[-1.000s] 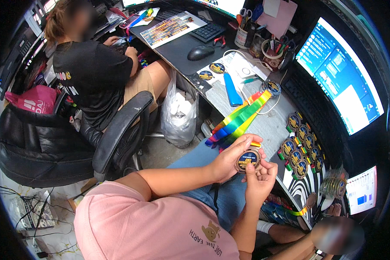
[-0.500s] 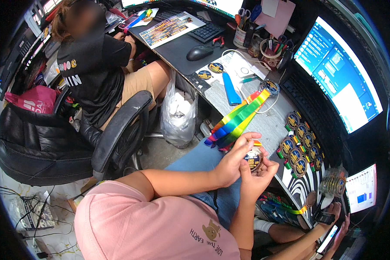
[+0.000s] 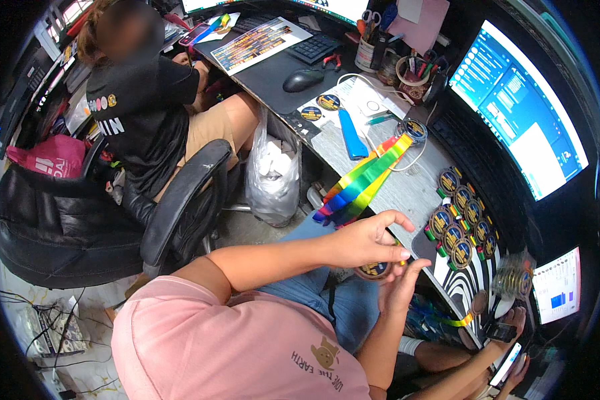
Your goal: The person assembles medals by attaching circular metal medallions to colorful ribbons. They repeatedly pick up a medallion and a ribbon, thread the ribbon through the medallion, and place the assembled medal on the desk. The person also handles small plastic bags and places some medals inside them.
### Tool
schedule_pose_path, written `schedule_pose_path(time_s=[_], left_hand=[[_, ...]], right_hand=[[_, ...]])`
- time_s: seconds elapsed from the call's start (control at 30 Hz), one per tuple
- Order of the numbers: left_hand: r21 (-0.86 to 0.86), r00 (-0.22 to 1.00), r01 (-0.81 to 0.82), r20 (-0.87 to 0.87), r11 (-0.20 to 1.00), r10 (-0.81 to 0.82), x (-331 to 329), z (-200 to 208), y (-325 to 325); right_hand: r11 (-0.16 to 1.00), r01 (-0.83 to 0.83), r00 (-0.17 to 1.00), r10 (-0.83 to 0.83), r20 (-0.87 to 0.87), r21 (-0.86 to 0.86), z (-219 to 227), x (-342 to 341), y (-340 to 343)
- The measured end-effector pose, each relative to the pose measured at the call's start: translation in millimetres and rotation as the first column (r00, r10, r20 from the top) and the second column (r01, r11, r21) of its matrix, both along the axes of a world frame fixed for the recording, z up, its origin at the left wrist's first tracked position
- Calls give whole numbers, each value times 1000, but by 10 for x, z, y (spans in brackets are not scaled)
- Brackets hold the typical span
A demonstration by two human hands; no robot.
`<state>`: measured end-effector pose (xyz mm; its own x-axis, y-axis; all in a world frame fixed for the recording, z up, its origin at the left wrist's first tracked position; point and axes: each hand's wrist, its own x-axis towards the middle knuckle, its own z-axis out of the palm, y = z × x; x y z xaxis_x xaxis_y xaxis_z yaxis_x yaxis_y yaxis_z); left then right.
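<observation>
I am holding a round medal [image 3: 373, 269] between my two hands, just off the near edge of the tabletop [image 3: 407, 190]. My left hand [image 3: 365, 240] is curling over it from above, fingers closed on its upper rim, while my right hand [image 3: 401, 288] is cupping it from below with the fingers half open and touching its edge. Just right of my hands, more medals [image 3: 461, 223] are lying in rows on the tabletop. Farther off, rainbow ribbons [image 3: 360, 183] are trailing over the tabletop edge. A white plastic bag [image 3: 272, 177] is hanging to the left, beside a person in a black shirt [image 3: 143, 117] sitting in a black office chair [image 3: 80, 220].
</observation>
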<state>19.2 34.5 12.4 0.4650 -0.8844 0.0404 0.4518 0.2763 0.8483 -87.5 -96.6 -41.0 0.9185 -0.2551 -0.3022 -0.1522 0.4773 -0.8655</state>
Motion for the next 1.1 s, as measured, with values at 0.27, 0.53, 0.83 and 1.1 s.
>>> schedule_pose_path(time_s=[0.27,0.53,0.83,1.1], left_hand=[[39,900,-203,401,978,170,-197,-143,112],[277,701,-255,713,927,-20,-189,-258,277],[146,457,-247,889,958,-17,-37,-672,344],[682,529,-125,660,720,-533,92,-1166,608]], right_hand=[[882,-54,923,-136,361,469,13,35,285],[851,490,784,-336,522,-188,190,-92,463],[700,600,703,-233,672,-386,670,-490,192],[844,468,554,-47,831,-264,1097,-739,-204]])
